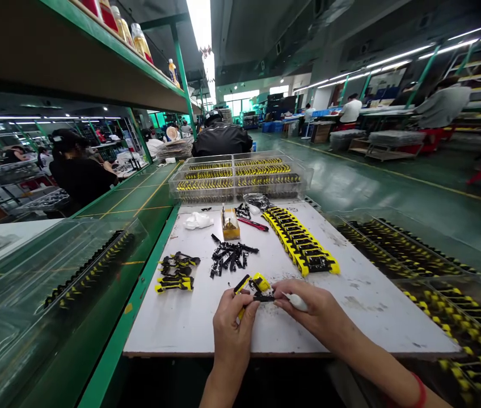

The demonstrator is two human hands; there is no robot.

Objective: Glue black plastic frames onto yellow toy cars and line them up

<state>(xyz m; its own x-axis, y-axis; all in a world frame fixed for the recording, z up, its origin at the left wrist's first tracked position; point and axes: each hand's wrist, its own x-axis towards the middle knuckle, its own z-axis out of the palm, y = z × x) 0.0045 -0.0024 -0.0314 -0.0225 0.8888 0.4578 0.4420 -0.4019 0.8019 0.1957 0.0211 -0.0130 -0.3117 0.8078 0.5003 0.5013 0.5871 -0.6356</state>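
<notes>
Pinches with the left hand [231, 320], between thumb and fingers, 1 small narrow black plastic piece [264, 297], over the white flat board [185, 328], not far from the near edge. Grasps with the right hand [315, 306] 1 white rounded tool [298, 301], fingertips close to the right end of the black piece. Just beyond, 1 bright yellow plastic part [261, 281]; cannot tell from here whether joined to the black piece or separate. Farther back, a loose heap of small black plastic parts [232, 258]; to the right, a long row of black-and-yellow plastic pieces [302, 241].

By judgement, should feel very light, rather stiff, a little slippery by smooth surface. Could crack if bent strongly. Better to take hold along the 2 long sides, near an end, with gentle pressure.
</notes>
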